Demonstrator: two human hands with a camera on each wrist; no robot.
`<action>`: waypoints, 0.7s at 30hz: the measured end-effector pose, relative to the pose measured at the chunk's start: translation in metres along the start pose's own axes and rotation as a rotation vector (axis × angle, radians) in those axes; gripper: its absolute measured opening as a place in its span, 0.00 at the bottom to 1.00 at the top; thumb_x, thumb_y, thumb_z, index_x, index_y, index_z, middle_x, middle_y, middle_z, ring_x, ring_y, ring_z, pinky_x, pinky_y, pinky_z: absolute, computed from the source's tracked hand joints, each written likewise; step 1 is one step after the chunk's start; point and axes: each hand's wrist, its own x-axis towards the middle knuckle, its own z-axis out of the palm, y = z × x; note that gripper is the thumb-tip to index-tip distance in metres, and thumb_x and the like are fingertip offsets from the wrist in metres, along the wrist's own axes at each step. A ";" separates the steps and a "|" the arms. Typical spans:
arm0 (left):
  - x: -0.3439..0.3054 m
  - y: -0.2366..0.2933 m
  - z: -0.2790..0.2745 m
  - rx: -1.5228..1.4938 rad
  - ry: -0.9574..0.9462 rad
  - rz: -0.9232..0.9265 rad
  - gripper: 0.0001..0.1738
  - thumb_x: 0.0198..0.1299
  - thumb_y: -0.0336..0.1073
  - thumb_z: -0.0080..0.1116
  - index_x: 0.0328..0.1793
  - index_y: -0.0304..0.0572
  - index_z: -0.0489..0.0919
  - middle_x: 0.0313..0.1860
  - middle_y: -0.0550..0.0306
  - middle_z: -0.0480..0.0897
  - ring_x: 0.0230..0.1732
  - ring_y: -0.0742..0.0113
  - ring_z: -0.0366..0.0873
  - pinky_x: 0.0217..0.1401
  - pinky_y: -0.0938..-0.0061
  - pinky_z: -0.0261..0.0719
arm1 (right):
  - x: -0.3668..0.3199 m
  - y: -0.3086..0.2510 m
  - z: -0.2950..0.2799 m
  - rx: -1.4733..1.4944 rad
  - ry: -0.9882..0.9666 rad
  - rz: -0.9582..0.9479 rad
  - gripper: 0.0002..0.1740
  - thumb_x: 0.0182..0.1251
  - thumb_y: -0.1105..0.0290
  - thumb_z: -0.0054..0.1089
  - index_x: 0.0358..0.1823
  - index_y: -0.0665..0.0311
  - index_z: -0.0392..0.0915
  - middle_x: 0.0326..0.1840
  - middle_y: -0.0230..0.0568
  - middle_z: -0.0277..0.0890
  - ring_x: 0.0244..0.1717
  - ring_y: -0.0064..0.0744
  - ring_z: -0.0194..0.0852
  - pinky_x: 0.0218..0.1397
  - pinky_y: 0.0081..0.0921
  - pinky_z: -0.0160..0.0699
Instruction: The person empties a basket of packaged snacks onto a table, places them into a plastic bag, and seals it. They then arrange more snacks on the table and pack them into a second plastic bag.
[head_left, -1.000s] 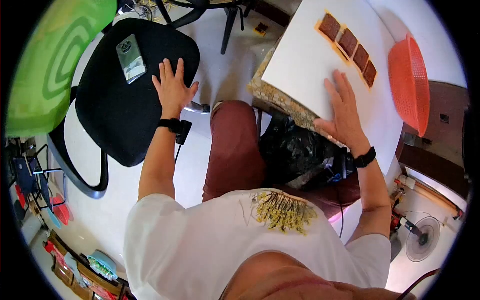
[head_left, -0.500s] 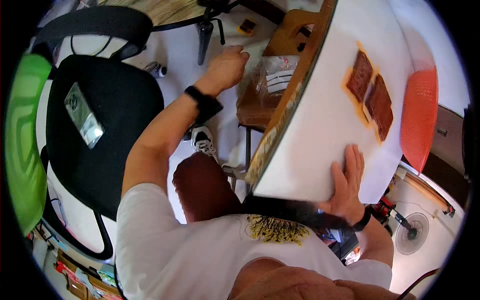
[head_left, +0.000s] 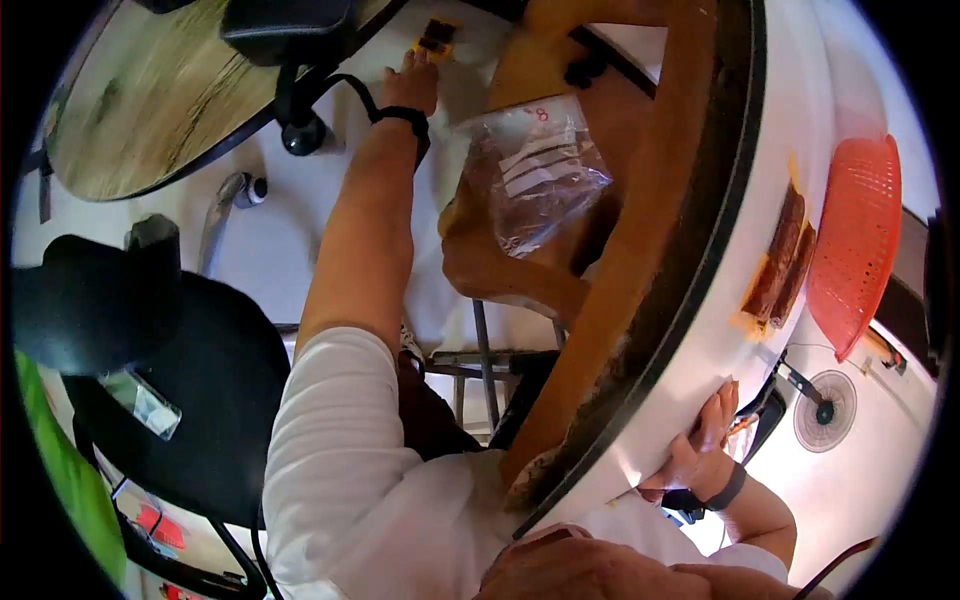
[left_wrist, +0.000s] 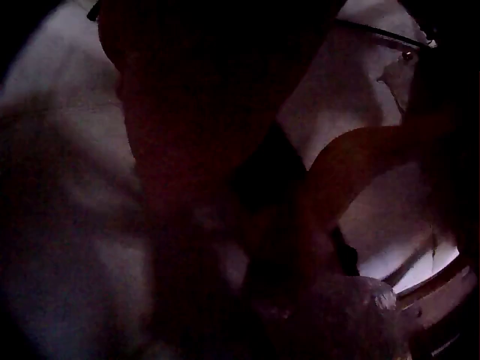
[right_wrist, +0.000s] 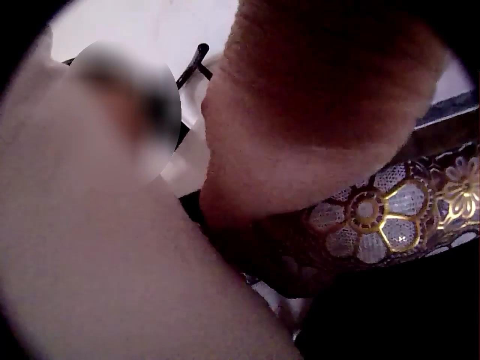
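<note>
In the head view the left hand reaches down to the floor, its fingertips at a small dark brown piece with an orange-yellow border. Whether the fingers grip it cannot be made out. At the near end of the white tabletop, the right hand rests on the edge with bent fingers. Farther along that tabletop lie brown slabs with orange edges, seen at a steep angle. The left wrist view is very dark; the right wrist view shows the forearm beside a flowered cover.
A red perforated basket stands beyond the slabs. Under the tabletop is a brown chair with a clear plastic bag on it. A black chair holds a phone. A wood-patterned round table is at upper left.
The left hand has moved from above the black chair, forward and down to the piece on the floor. The body leans lower, and the right hand has stayed by the tabletop's near end.
</note>
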 end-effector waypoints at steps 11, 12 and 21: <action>0.029 0.009 -0.002 -0.055 -0.087 0.020 0.46 0.53 0.63 0.58 0.76 0.69 0.52 0.79 0.59 0.46 0.78 0.56 0.44 0.70 0.45 0.52 | -0.004 -0.002 0.004 -0.093 -0.006 0.003 0.21 0.61 0.29 0.38 0.42 0.31 0.62 0.70 0.51 0.45 0.72 0.63 0.40 0.67 0.70 0.39; 0.035 0.011 0.001 -0.056 -0.132 0.002 0.45 0.53 0.65 0.57 0.76 0.73 0.52 0.79 0.59 0.42 0.78 0.56 0.41 0.71 0.46 0.52 | 0.001 -0.002 0.002 -0.081 -0.024 0.020 0.21 0.61 0.29 0.38 0.41 0.30 0.63 0.70 0.51 0.45 0.73 0.62 0.40 0.67 0.69 0.40; 0.049 0.009 0.016 -0.009 -0.279 0.028 0.45 0.51 0.73 0.51 0.75 0.81 0.52 0.80 0.59 0.32 0.78 0.52 0.43 0.71 0.53 0.60 | -0.001 -0.010 0.004 -0.061 -0.062 0.068 0.26 0.58 0.27 0.39 0.48 0.31 0.61 0.71 0.50 0.44 0.69 0.61 0.46 0.66 0.64 0.45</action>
